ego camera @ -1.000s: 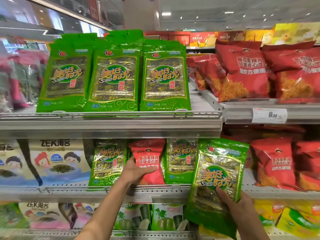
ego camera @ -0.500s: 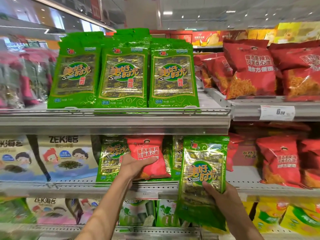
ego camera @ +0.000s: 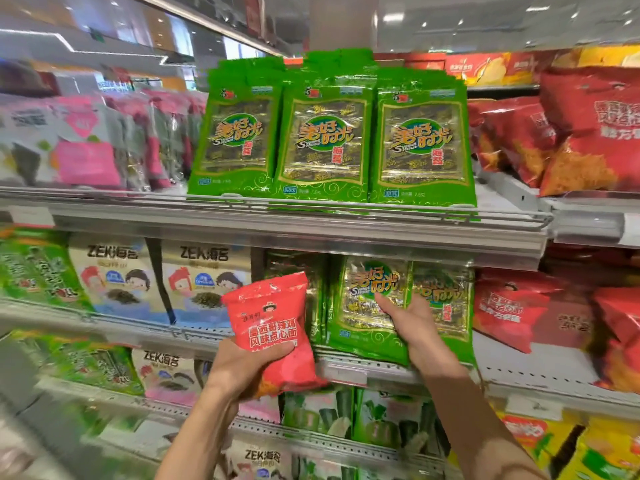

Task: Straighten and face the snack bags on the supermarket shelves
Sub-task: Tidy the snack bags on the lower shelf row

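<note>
Mid-sort on the middle shelf point(ego camera: 346, 367): a stray being pulled, a proper bag being seated.

Left hand point(ego camera: 242, 367), fingers curled round the lower half of a small red bag point(ego camera: 268, 323), held clear of the shelf, in front of the gap between the ZEK packs point(ego camera: 204, 282) and the green seaweed row. Bag tilted a little, label facing out. Clearly out of place among green packs; red bags point(ego camera: 509, 306) of similar look sit further right on the same level.

Right hand point(ego camera: 412, 327), thumb across the front of a green bag point(ego camera: 363, 306), fingers hidden behind it, pressing that bag upright at the shelf front. Just right of it, another green bag point(ego camera: 443, 299), touching or overlapping; just left, a darker one set further back, partly hidden by the red bag.

Upper shelf point(ego camera: 311, 233): three green bags point(ego camera: 325, 143) standing straight, faces forward, seemingly done already.

Judged step: swapping out the misplaced red bag while filling its slot with green.

Next move, by judgement: letting go of the green bag once square with its neighbours and flush to the shelf lip, then carrying the red bag right to its own kind. Needs care that the green bag does not slump forward on release, and that the soft red bag is not crushed in the grip. Edges of view blurred; far-left stock hard to read.
</note>
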### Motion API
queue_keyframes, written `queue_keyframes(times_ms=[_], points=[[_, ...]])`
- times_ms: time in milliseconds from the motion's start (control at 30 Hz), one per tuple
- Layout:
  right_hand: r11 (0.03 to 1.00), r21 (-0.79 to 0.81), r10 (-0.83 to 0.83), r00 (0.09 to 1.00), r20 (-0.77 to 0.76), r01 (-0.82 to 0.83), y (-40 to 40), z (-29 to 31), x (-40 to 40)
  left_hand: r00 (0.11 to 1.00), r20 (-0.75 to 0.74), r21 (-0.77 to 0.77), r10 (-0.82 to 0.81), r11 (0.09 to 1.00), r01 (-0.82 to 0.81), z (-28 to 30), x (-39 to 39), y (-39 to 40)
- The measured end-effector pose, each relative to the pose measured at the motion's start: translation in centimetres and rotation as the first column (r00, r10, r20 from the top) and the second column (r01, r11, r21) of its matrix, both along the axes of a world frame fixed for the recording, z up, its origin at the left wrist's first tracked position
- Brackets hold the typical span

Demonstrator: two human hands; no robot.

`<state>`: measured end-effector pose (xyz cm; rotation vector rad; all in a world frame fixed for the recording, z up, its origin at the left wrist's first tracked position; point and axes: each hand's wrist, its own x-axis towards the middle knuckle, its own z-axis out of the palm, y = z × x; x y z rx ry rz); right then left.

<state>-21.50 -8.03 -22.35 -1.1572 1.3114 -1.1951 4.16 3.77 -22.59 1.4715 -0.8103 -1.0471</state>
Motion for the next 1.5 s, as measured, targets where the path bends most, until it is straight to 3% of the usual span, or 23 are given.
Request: queue_keyframes(times_ms=[400,700,800,933,1000,1133,1267,1333,1500], points=[[0.999,-0.004,0.039,0.997,-0.059,-0.04,-2.6,-0.7,2.5,0.999,-0.045,0.07,0.007,0.998,-0.004,-2.1,1.7,3.8],[0.995,0.096,0.063,0.969,-0.238,-0.041,-1.5,-2.0,2.6,0.998,-0.042,0.079,-0.037,0.996,0.04,-2.9,0.6,3.7],[0.995,0.087,0.07,0.92,-0.386,-0.04,-1.0,-1.6,2.7,0.998,-0.042,0.079,-0.047,0.996,0.05,-3.3,0.0,3.7],[0.999,0.005,0.038,0.777,-0.628,-0.045,0.9,-0.3,2.1,0.996,-0.043,0.074,-0.079,0.994,0.082,-3.4,-1.1,3.1],[0.997,-0.059,-0.005,0.736,-0.677,-0.047,2.4,-0.1,1.4,0.994,-0.045,0.045,-0.101,0.994,0.103,-3.4,-2.1,2.5],[0.99,-0.135,-0.054,0.787,-0.615,-0.038,4.6,-1.2,-1.8,0.984,0.001,-0.005,-0.179,0.984,0.179,-3.1,-5.4,1.2],[0.977,-0.193,-0.169,0.898,-0.405,0.097,6.3,-3.0,-6.9,0.967,0.006,-0.071,-0.254,0.965,0.254,-2.6,-10.1,-0.3],[0.966,-0.175,-0.23,0.938,-0.26,0.189,7.0,-4.1,-9.8,0.961,0.008,-0.119,-0.277,0.954,0.276,-2.0,-12.9,-0.9],[0.962,-0.077,-0.272,0.947,-0.169,0.263,8.6,-6.3,-17.2,0.945,-0.016,-0.202,-0.325,0.927,0.315,-0.5,-20.5,-2.6]])
